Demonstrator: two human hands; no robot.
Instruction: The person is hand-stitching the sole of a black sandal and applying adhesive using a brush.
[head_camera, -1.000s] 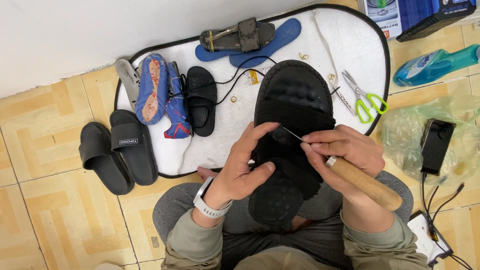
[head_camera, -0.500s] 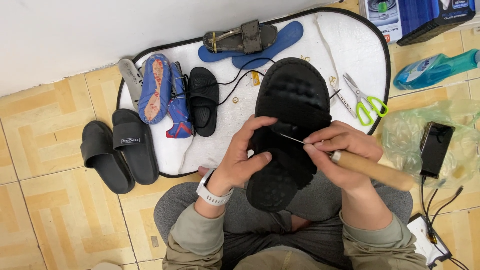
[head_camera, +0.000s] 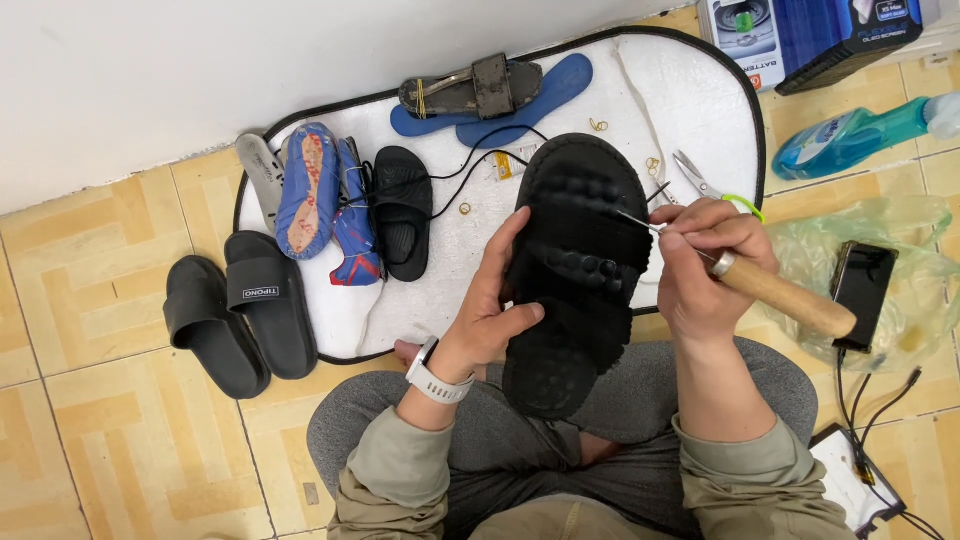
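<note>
Left hand (head_camera: 492, 312): grasping the black sandal (head_camera: 575, 270) by its edge.
Right hand (head_camera: 700, 265): gripping a wooden-handled awl (head_camera: 775, 292), tip at the strap.

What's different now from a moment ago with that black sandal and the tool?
The right hand has drawn the wooden-handled awl up and toward the sandal's right edge; its metal tip now sits at the strap's side. The left hand has slid along the left edge, fingers spread flatter. Both hands keep their hold. The shoes on the mat, scissors and phone lie as before.
</note>
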